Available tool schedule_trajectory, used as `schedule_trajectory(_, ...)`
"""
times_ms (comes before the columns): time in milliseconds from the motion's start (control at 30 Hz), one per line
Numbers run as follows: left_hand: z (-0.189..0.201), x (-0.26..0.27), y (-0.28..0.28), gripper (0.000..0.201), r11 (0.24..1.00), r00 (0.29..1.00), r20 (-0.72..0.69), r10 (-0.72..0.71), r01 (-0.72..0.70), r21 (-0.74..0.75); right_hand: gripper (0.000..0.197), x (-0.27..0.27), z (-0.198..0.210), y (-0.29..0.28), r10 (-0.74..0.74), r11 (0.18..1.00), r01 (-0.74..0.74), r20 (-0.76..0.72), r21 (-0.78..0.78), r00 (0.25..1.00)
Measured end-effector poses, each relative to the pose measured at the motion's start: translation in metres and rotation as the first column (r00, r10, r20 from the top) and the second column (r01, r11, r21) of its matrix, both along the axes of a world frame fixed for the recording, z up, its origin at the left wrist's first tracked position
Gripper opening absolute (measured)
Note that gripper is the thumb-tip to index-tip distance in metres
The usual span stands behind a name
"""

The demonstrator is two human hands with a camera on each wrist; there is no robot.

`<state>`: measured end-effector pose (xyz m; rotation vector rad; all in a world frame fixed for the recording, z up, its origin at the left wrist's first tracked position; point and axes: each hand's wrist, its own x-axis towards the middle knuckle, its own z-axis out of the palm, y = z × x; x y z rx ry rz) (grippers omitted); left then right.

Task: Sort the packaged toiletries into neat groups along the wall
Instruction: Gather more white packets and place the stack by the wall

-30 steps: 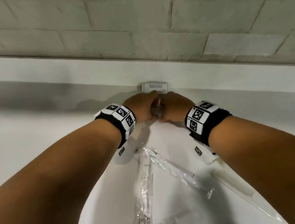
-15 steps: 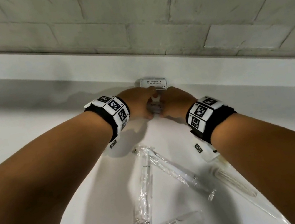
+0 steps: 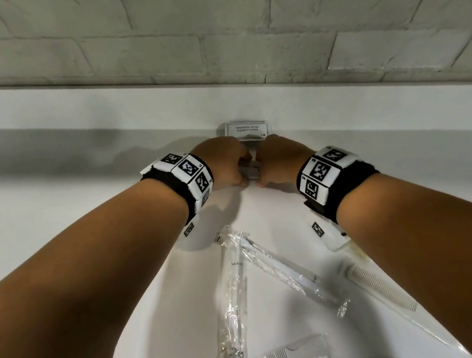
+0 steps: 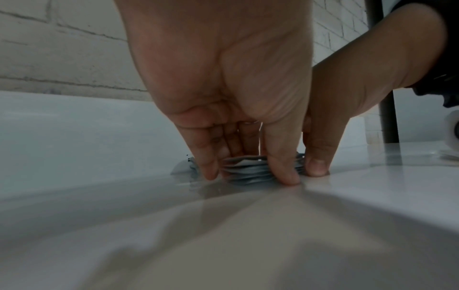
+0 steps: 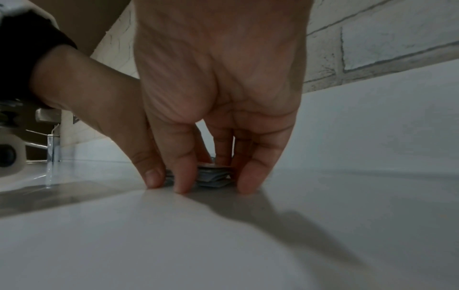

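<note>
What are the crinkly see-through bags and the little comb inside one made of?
The bags look like thin clear plastic film: they are see-through, wrinkled and catch shiny glints. The comb looks like pale, matte hard plastic with straight, even teeth, though the wrapper over it makes that hard to confirm.

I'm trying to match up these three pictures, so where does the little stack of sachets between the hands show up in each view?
Head: stack of sachets just above centre, between left hand and right hand.
Left wrist: centre, under the fingertips.
Right wrist: centre, behind the fingers.
Shared landmark: brick wall behind the white counter.
</note>
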<state>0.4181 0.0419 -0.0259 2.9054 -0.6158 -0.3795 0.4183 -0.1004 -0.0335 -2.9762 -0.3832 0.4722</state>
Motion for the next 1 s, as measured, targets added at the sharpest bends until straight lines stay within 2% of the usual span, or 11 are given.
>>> schedule_trajectory(133, 0.0010, 0.0003, -0.0035, 0.041, 1.000, 1.000, 0.011, -0.001, 0.001, 0.018, 0.034, 0.0013, 0.0013, 0.0009, 0.002, 1.000, -0.002, -0.012, -0.013, 1.000)
schedule_trajectory(300, 0.0051, 0.0028, -0.0048, 0.026, 0.999, 1.000, -0.021, 0.015, -0.014, 0.035, 0.037, 0.0014, 0.0016, 0.0006, -0.007, 1.000, 0.007, -0.020, 0.005, 1.000)
schedule_trajectory(400, 0.0061, 0.0037, -0.0038, 0.045, 0.999, 0.999, -0.043, 0.018, -0.017, 0.032, 0.041, -0.0003, 0.0014, 0.0021, -0.022, 1.000, 0.022, -0.013, 0.008, 1.000)
schedule_trajectory(467, 0.0058, 0.0039, -0.0039, 0.050, 1.000, 0.999, -0.035, 0.010, -0.009, 0.029, 0.044, -0.0011, 0.0014, 0.0027, -0.022, 1.000, 0.022, -0.014, 0.007, 1.000)
schedule_trajectory(833, 0.0062, 0.0036, -0.0057, 0.043, 0.999, 1.000, -0.025, 0.005, -0.004, 0.052, 0.048, -0.0020, 0.0053, 0.0029, -0.016, 1.000, 0.017, -0.025, 0.026, 1.000)
schedule_trajectory(1000, 0.0048, 0.0051, -0.0057, 0.043, 0.999, 1.000, -0.006, -0.010, 0.010, 0.041, 0.058, -0.0053, 0.0056, 0.0023, -0.063, 0.996, 0.065, -0.032, 0.066, 0.997)
